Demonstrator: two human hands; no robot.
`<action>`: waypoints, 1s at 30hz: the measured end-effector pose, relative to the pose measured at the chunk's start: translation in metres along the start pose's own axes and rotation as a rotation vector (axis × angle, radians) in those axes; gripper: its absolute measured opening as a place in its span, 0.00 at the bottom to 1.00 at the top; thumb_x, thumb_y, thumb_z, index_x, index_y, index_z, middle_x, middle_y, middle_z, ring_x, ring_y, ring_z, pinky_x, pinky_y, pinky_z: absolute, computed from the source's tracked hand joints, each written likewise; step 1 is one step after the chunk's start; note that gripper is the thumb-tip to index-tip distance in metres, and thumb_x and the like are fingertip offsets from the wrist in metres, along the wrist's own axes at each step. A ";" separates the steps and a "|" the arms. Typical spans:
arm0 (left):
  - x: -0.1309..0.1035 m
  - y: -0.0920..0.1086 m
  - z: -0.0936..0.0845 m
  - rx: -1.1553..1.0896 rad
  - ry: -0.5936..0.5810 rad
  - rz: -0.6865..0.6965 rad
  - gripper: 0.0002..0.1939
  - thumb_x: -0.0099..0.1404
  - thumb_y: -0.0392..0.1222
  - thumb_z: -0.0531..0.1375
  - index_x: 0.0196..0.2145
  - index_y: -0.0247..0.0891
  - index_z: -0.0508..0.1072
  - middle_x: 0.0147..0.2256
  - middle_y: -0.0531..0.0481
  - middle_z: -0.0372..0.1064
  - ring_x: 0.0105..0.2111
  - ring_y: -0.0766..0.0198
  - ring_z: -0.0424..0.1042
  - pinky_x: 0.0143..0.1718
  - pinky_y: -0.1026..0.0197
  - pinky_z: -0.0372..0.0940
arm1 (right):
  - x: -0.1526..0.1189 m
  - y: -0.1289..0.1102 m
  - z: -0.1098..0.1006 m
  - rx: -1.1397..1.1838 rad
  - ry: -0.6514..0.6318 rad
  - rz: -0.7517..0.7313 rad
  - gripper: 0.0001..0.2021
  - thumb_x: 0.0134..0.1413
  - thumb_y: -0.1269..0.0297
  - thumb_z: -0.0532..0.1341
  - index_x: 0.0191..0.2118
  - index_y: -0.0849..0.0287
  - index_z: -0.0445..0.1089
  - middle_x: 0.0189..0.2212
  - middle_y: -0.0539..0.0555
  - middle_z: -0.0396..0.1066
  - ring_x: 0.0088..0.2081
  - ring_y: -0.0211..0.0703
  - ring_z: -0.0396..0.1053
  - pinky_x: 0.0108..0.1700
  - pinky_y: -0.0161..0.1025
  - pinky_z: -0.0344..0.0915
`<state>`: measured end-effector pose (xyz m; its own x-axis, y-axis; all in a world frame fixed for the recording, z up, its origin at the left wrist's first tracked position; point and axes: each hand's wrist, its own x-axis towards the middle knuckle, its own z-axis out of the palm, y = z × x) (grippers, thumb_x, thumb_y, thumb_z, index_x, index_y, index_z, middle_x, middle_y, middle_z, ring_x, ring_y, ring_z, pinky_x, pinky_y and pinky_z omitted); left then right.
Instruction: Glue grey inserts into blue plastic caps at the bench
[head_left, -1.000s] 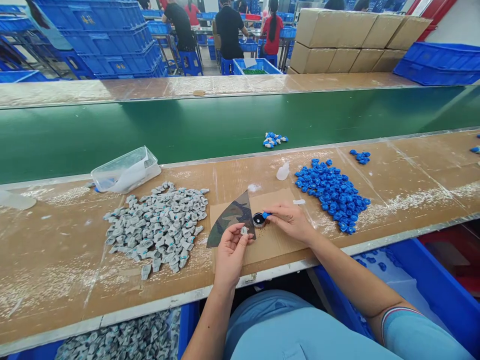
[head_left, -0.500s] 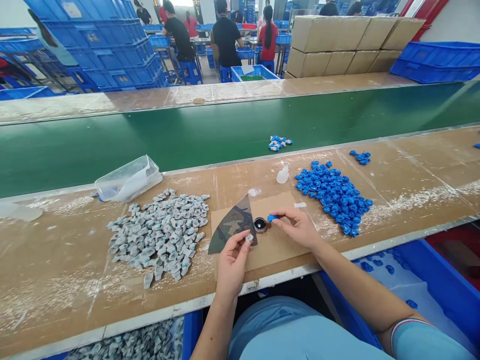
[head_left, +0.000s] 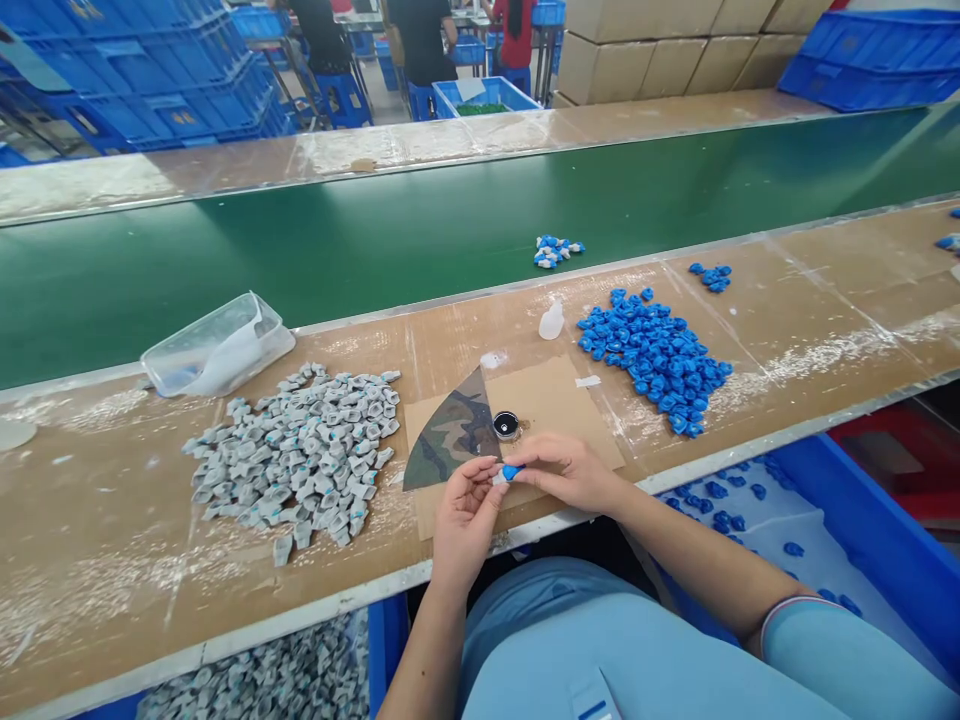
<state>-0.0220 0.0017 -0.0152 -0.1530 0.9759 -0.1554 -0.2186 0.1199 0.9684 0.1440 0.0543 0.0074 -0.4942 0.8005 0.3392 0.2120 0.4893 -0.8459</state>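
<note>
My left hand (head_left: 469, 505) pinches a small grey-white piece (head_left: 498, 478) near the table's front edge. Between the fingertips of my right hand (head_left: 566, 470) is a small blue piece (head_left: 511, 471), which meets the grey-white one. Just beyond my fingers a small round black dish (head_left: 505, 426) stands beside a camouflage-patterned wedge sheet (head_left: 454, 430), both on a flat piece of cardboard (head_left: 562, 400). A heap of grey pieces (head_left: 300, 450) lies to the left, and a heap of blue pieces (head_left: 656, 360) to the right.
Beyond the table runs a green belt (head_left: 375, 220) with a cluster of blue-and-white pieces (head_left: 556, 251) on it. A clear plastic tub (head_left: 217, 345) lies at the left, and a small white bottle (head_left: 551, 320) stands past the cardboard. Blue bins (head_left: 862, 530) sit below the front edge.
My right hand has moved left and nearer to me, bringing the blue piece against the grey-white piece in my left hand. The camera view has tilted downward.
</note>
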 end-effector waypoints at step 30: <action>0.129 0.053 -0.018 0.288 0.216 0.055 0.16 0.47 0.37 0.65 0.35 0.36 0.68 0.32 0.47 0.71 0.34 0.62 0.74 0.40 0.56 0.71 | -0.035 0.057 -0.127 -1.068 0.342 0.432 0.05 0.49 0.66 0.64 0.34 0.54 0.77 0.29 0.57 0.77 0.32 0.52 0.69 0.37 0.48 0.64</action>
<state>-0.0709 0.1308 0.0125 -0.3634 0.9252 -0.1096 0.0717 0.1451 0.9868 0.2800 0.0985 -0.0007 0.0048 0.9404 0.3401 0.9768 0.0685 -0.2030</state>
